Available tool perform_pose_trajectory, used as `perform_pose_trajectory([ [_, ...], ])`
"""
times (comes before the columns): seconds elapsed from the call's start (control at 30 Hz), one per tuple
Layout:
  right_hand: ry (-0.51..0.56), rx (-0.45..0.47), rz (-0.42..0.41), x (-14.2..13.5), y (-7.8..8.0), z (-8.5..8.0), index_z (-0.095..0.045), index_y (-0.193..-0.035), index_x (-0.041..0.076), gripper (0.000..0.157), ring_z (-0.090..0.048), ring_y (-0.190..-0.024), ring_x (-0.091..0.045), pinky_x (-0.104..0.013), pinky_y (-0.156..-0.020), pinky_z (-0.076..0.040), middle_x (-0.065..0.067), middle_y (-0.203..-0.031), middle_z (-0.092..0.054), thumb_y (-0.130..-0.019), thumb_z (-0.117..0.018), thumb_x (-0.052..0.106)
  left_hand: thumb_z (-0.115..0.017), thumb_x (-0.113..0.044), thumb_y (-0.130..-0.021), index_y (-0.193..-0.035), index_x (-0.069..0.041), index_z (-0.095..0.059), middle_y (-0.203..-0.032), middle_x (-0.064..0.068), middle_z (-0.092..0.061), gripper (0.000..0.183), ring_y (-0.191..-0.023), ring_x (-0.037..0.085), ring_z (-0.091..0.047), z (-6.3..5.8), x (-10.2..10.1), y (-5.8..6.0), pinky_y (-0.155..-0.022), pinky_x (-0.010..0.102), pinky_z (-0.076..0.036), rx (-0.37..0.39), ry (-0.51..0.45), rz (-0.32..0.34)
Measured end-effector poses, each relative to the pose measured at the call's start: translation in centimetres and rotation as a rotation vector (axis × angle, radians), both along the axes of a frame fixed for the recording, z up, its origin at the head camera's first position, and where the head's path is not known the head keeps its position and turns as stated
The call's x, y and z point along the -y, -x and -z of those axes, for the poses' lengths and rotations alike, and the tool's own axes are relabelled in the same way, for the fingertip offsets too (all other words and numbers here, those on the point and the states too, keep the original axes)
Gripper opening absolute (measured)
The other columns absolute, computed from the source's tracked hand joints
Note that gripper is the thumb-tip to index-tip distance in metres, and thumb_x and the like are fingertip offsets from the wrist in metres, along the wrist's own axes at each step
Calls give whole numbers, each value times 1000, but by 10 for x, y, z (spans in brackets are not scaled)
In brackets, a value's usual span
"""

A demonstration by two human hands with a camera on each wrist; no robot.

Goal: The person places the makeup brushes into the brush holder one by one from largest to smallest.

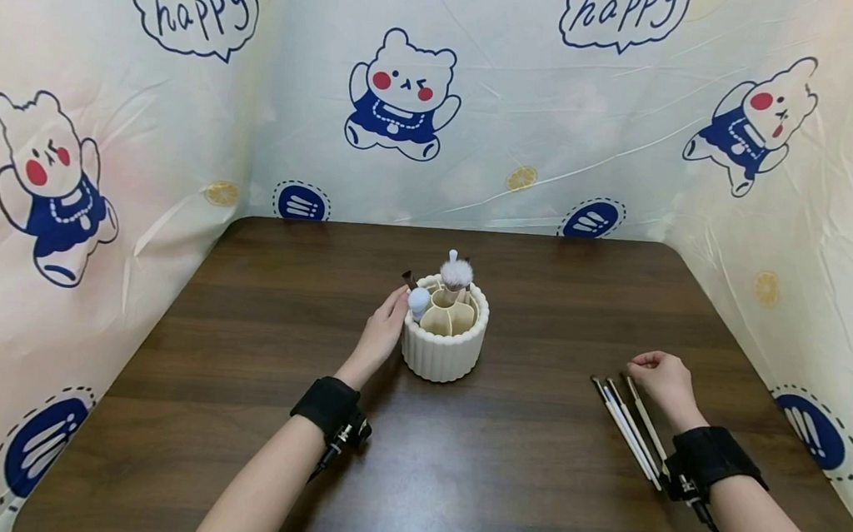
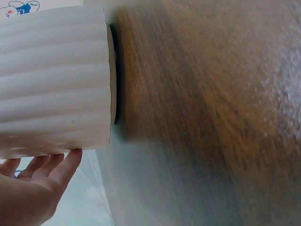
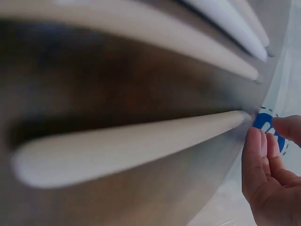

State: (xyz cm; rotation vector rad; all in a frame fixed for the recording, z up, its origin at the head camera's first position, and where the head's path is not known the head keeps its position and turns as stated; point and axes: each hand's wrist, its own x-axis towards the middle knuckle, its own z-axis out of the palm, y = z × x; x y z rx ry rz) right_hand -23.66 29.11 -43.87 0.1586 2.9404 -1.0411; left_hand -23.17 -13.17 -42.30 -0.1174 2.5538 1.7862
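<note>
A cream ribbed brush holder (image 1: 440, 352) with inner compartments stands upright on the table. In it are a fluffy makeup brush (image 1: 457, 273), a pale blue round-topped item (image 1: 419, 300) and other slim tools. My left hand (image 1: 378, 334) rests its extended fingertips against the holder's left side, as the left wrist view confirms at the ribbed wall (image 2: 51, 89). Several slim makeup brushes (image 1: 623, 423) lie side by side at the right. My right hand (image 1: 664, 383) is by the far tip of the rightmost brush (image 3: 131, 149), its thumb and bent fingers apart with nothing between them.
A dark wooden table (image 1: 500, 472) carries everything. Pale printed sheeting (image 1: 501, 80) with bear drawings rises behind the table and along both sides. Black straps with small cameras circle both wrists.
</note>
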Motion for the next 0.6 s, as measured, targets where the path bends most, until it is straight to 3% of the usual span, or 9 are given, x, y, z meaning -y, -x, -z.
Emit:
perform_pose_trajectory([
  [0.17,-2,59,-20,-6,-5,5,-63,-95,-8,30,-57,-60,-9,-26,-59,-42,-7,-69,-68,-90,-59,22,-29,-46,-103,-149,-15,-33,-155,11,-33,55,-144,29,-30,0,0,0,-117,49,-25,-6,4,3],
  [0.33,-10,105,-27,-2,-11,1,-63,-96,-9,32,-59,-64,-12,-26,-59,-42,-12,-75,-69,-92,-58,23,-29,-45,-104,-149,-14,-33,-155,10,-33,55,-144,29,-29,-1,0,-1,-118,48,-25,-8,2,5],
  [0.6,-33,95,-38,-2,-11,3,-66,-93,-9,30,-56,-67,-17,-26,-59,-41,-17,-81,-68,-89,-61,20,-29,-45,-104,-150,-14,-32,-156,10,-32,55,-145,28,-28,-1,0,-1,-118,48,-24,-7,-10,8],
])
